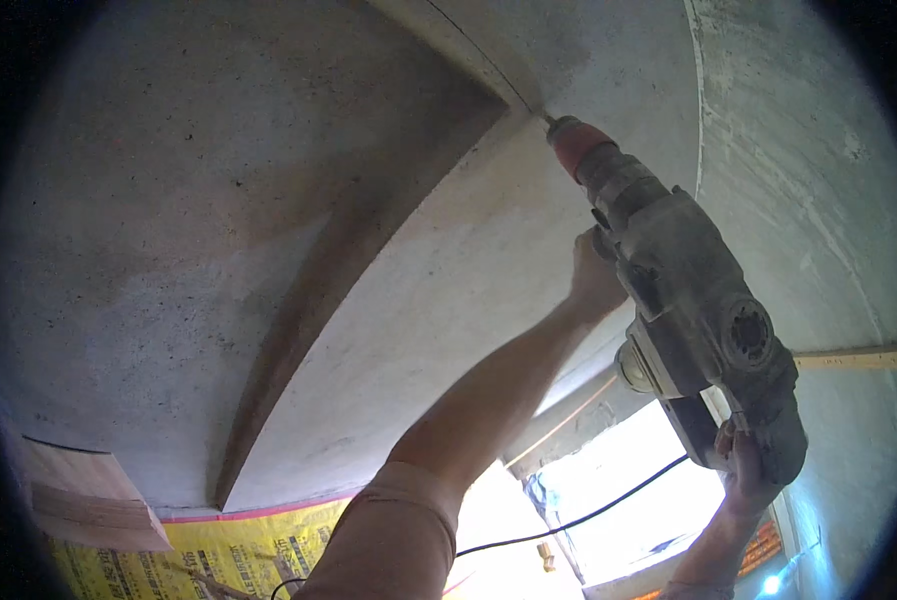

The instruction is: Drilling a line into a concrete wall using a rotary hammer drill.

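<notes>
A dusty grey rotary hammer drill (693, 290) with a red collar points upward at the grey plaster ceiling. Its bit (550, 120) meets the surface, or nearly so, beside the beam's corner (508, 105), near a thin dark line. My left hand (596, 270) is wrapped round the front side handle, partly hidden behind the drill's body. My right hand (743, 465) grips the rear handle, lower right. A black cord (598, 510) hangs from the drill across the bright opening.
Concrete beam edge (338, 300) runs diagonally overhead. Wooden board (88, 480) sits at the lower left, above yellow printed sheeting (198, 540). A bright opening (618, 490) is below, a curved plaster wall (808, 180) at right, with a wooden batten (848, 358) and a small light (771, 583).
</notes>
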The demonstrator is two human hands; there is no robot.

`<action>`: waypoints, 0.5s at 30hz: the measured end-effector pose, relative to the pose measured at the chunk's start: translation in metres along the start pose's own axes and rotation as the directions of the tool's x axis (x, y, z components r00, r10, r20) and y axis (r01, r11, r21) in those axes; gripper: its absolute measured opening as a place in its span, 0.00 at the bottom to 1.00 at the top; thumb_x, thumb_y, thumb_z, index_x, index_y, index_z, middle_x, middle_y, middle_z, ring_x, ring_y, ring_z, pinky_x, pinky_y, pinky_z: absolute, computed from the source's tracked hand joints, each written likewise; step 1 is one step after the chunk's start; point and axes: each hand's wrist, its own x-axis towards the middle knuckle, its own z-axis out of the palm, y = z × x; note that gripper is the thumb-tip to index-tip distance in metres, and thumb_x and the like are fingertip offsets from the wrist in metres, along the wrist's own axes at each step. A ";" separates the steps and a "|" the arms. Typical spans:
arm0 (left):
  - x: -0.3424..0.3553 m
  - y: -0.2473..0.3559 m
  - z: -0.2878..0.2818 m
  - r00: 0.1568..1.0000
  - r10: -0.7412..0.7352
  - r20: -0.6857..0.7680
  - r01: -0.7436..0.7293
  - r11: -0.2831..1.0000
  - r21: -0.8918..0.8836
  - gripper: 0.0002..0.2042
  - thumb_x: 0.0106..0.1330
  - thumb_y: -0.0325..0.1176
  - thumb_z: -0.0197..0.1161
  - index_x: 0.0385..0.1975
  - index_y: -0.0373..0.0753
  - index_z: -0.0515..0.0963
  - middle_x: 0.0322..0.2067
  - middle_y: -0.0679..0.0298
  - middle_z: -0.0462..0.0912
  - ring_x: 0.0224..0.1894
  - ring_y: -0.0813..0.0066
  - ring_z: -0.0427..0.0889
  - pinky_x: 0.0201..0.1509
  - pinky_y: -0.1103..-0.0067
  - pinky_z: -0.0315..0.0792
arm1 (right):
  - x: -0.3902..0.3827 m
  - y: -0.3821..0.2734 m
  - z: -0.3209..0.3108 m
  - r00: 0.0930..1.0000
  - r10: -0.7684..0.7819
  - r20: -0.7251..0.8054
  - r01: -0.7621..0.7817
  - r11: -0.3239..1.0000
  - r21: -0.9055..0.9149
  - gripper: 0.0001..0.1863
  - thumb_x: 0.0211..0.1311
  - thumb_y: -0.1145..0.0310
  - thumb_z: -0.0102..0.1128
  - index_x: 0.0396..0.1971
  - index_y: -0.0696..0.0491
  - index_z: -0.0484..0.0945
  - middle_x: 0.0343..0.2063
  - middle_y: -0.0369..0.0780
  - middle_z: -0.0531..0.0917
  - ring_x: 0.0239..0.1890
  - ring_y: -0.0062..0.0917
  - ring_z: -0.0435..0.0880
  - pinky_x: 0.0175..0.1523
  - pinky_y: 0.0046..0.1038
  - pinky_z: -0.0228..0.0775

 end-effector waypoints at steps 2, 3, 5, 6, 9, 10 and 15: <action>0.003 -0.003 -0.005 0.996 0.077 0.055 -0.087 0.974 0.209 0.18 0.64 0.29 0.63 0.53 0.38 0.70 0.49 0.58 0.78 0.51 0.71 0.77 0.52 0.70 0.75 | 0.008 -0.004 -0.003 0.982 0.037 0.184 -0.044 0.998 0.035 0.15 0.54 0.71 0.65 0.42 0.61 0.77 0.28 0.38 0.82 0.25 0.21 0.81 0.30 0.23 0.72; 0.003 -0.005 -0.005 0.995 0.079 0.053 -0.089 0.973 0.214 0.18 0.64 0.29 0.63 0.53 0.38 0.70 0.49 0.58 0.78 0.51 0.71 0.77 0.52 0.70 0.75 | 0.010 -0.011 0.002 0.982 0.034 0.185 -0.043 0.998 0.041 0.15 0.54 0.71 0.65 0.42 0.61 0.77 0.28 0.38 0.82 0.25 0.21 0.81 0.30 0.23 0.72; 0.003 0.009 0.006 0.981 0.100 -0.165 -0.060 0.971 0.233 0.10 0.55 0.31 0.67 0.34 0.34 0.80 0.31 0.55 0.86 0.38 0.61 0.86 0.42 0.71 0.76 | 0.014 -0.030 0.017 0.979 0.182 0.091 -0.191 0.976 0.105 0.10 0.55 0.71 0.62 0.36 0.60 0.78 0.23 0.37 0.81 0.21 0.20 0.78 0.27 0.23 0.67; 0.005 0.013 0.004 0.981 0.101 -0.166 -0.060 0.970 0.234 0.10 0.55 0.31 0.67 0.34 0.34 0.80 0.31 0.55 0.86 0.38 0.61 0.86 0.42 0.71 0.76 | 0.017 -0.026 0.018 0.979 0.181 0.093 -0.191 0.976 0.107 0.10 0.55 0.71 0.62 0.36 0.60 0.78 0.23 0.37 0.81 0.21 0.20 0.78 0.27 0.23 0.67; 0.004 0.028 -0.003 0.984 0.163 -0.071 -0.095 0.819 0.566 0.09 0.56 0.31 0.65 0.34 0.34 0.80 0.30 0.52 0.85 0.38 0.57 0.86 0.41 0.69 0.76 | 0.019 -0.024 0.019 0.970 0.159 0.183 -0.201 0.949 0.242 0.07 0.57 0.71 0.60 0.33 0.58 0.78 0.22 0.37 0.80 0.17 0.20 0.75 0.24 0.23 0.64; 0.002 0.036 -0.001 0.986 0.109 -0.123 -0.017 0.813 0.582 0.09 0.56 0.32 0.64 0.33 0.34 0.80 0.30 0.50 0.85 0.37 0.55 0.85 0.40 0.67 0.76 | 0.019 -0.028 0.023 0.966 0.198 0.163 -0.239 0.927 0.290 0.05 0.58 0.71 0.59 0.31 0.58 0.77 0.22 0.37 0.79 0.16 0.19 0.73 0.23 0.23 0.62; 0.001 0.050 -0.009 0.985 -0.034 -0.169 0.153 0.626 0.765 0.09 0.58 0.34 0.62 0.32 0.35 0.80 0.31 0.46 0.83 0.37 0.47 0.83 0.40 0.63 0.76 | 0.025 -0.037 0.032 0.920 0.355 0.166 -0.389 0.769 0.508 0.02 0.62 0.75 0.54 0.32 0.58 0.74 0.22 0.36 0.74 0.16 0.18 0.70 0.24 0.23 0.62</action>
